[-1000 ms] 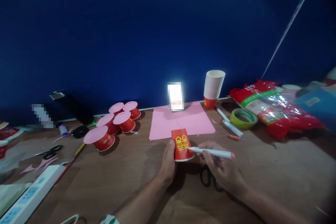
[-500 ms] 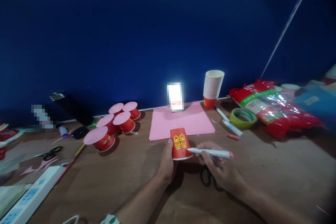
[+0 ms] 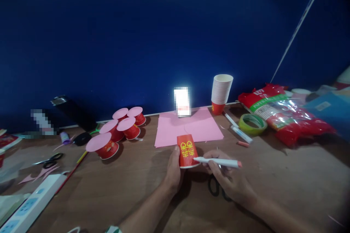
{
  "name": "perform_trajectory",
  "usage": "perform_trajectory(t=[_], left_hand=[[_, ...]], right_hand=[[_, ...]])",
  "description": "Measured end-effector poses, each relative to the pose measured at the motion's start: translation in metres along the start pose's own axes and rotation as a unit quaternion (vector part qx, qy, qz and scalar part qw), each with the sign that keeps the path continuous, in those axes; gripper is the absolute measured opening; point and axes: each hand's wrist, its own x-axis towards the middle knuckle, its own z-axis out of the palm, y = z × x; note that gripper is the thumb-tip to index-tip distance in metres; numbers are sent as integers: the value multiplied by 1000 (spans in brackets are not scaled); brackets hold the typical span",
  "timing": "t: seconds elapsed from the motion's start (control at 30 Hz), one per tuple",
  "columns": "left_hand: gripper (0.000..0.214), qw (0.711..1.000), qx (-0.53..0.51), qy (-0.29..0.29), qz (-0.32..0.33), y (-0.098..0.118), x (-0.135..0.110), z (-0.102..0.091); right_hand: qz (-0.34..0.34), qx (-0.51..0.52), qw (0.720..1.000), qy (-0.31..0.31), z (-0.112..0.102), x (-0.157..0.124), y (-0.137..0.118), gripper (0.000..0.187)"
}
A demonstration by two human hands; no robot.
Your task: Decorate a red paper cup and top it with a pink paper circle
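- So my left hand (image 3: 173,173) is wrapped round a red paper cup (image 3: 188,158), thumb up along its side. The far fingers are hidden behind it, so can't tell you exactly how they sit.
- The cup's upside down, white rim at the bottom, yellow characters on the side facing me. It's right in front of me, by the near edge of the pink paper sheets (image 3: 169,129).
- My right hand (image 3: 231,182) is pinching a white marker (image 3: 218,162) with a coral back end, like you'd hold a pen.
- Marker tip's at the red wall, low down near the rim, on the right. Honestly can't tell if it's touching or just hovering.
- Black scissor handles (image 3: 212,186) poke out on the table (image 3: 131,189), partly under my right hand.
- Off to the left, five upside-down red cups (image 3: 109,150), each topped with a pink paper disc (image 3: 98,141).
- Behind the pink sheets on the right there's a tall stack of cups (image 3: 222,91).
- Right of that: a yellow-green tape roll (image 3: 261,128), a small coral cap (image 3: 243,144) and a shiny red plastic pack (image 3: 295,131).
- Far left is a white power strip (image 3: 48,186), with another pair of scissors (image 3: 54,161) near it.
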Motion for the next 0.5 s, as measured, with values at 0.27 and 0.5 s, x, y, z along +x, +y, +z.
perform_trajectory(t=[0.27, 0.5], left_hand=[[50, 999, 26, -2, 30, 2, -2, 2], [50, 998, 46, 12, 44, 1, -2, 1]], right_hand=[[21, 7, 1000, -7, -1, 0, 0, 20], [-7, -8, 1000, -11, 1, -1, 2, 22]])
